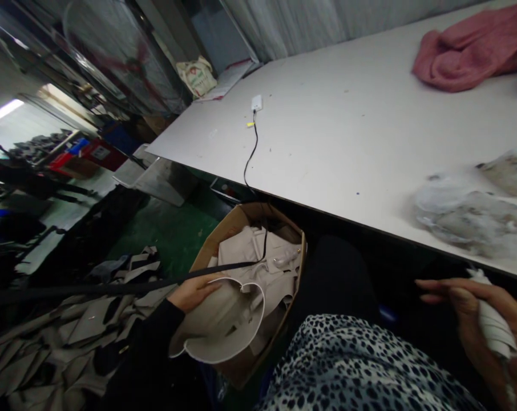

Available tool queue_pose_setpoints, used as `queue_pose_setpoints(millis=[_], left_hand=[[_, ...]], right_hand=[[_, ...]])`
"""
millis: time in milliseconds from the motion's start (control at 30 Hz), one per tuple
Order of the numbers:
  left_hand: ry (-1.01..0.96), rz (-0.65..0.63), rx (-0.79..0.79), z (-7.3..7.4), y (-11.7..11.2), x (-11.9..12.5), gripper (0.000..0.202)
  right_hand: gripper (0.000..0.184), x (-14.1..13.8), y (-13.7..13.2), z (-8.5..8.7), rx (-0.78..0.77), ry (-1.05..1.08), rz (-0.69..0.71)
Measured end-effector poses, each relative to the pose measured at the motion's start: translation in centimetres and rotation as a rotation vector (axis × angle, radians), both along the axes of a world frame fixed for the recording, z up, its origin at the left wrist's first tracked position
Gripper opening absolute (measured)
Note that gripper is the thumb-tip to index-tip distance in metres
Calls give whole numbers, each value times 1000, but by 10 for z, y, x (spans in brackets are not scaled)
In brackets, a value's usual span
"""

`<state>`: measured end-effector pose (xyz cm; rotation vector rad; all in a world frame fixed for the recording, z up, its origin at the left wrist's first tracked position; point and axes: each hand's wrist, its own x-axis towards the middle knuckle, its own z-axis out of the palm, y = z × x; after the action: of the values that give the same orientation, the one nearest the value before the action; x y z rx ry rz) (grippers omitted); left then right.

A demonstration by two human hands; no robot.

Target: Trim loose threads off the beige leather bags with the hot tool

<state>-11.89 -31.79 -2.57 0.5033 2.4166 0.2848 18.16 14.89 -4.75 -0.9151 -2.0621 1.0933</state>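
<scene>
My left hand (pixel 193 293) grips the edge of a beige pouch-like piece (pixel 218 322), its mouth open and rimmed in white. The piece sits over a cardboard box (pixel 299 274) beside my legs, with more beige pieces (pixel 241 248) heaped inside. At the right, near the table's front edge, my right hand (pixel 470 305) is curled around a white-wrapped tool handle (pixel 496 331). A thin metal shaft seems to come out at its lower end, but the tool's kind is unclear.
A long white table (pixel 318 137) bears a small white device (pixel 257 103) with a black cable (pixel 252 154), clear plastic bags (pixel 468 217) and red cloth (pixel 468 54). Many beige pieces (pixel 87 325) lie piled at left. A white plastic bin (pixel 164 182) stands beyond the box.
</scene>
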Motion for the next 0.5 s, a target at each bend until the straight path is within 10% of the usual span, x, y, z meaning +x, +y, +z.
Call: queue_pose_setpoints(millis=[233,500], left_hand=[[-120,-254,256,68,124,44,52],[-166,-391,358,102,211,72,44]], right_hand=[[24,7,0,-15,-76,60,237],[34,-28,-12,53,-138,187,499]])
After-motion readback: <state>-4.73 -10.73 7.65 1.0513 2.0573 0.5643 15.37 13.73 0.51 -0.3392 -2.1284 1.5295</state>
